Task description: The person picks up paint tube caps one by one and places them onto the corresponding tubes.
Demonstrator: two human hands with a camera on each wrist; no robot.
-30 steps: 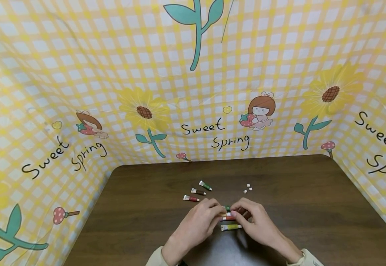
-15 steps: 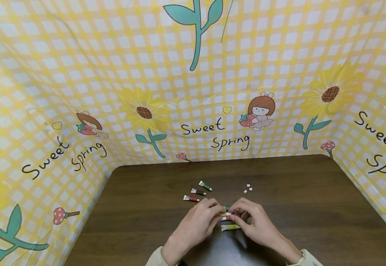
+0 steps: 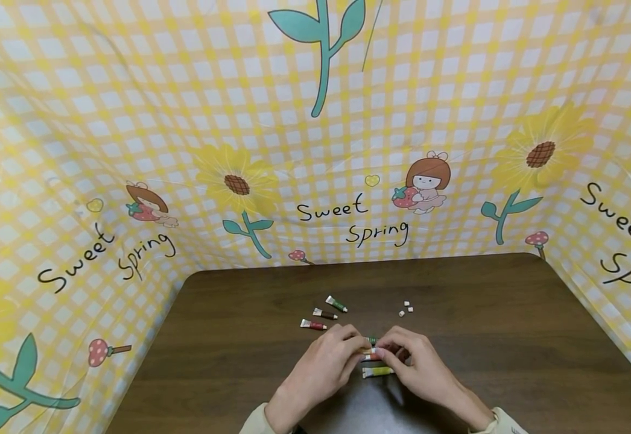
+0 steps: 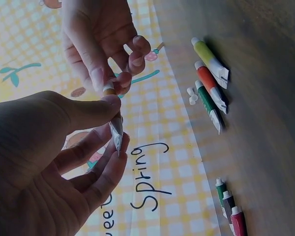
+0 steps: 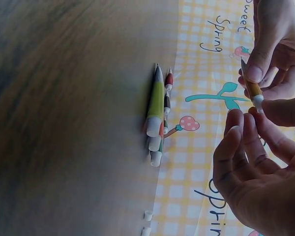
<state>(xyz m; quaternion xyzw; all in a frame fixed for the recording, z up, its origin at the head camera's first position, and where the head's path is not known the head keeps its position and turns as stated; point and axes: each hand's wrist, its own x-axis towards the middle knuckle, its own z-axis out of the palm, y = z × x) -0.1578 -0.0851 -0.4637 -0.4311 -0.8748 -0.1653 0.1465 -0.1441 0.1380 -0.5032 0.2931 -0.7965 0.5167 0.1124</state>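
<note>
Above the table, my left hand [image 3: 329,355] pinches the body of a small ochre-yellow paint tube [image 5: 254,89] between thumb and fingers. Its crimped silver end [image 4: 116,132] points back under the left palm. At the other end, the thumb and index finger of my right hand [image 3: 421,361] pinch the white cap [image 4: 108,88]; the fingertips partly cover it. Below the hands, a yellow-green tube [image 3: 376,372], an orange-red tube [image 3: 371,357] and a green tube [image 4: 206,102] lie side by side, partly hidden by my fingers in the head view.
Further back on the left lie a second green tube [image 3: 336,304], a dark brown tube [image 3: 325,314] and a red tube [image 3: 313,325], with narrow white nozzles. Three small white caps [image 3: 407,304] lie loose to their right. Checked cloth [image 3: 315,241] surrounds the brown table [image 3: 212,361].
My right thumb and fingers have shifted slightly at the cap end of the ochre-yellow tube. The left hand keeps its hold, and the tubes and caps on the table stay where they were.
</note>
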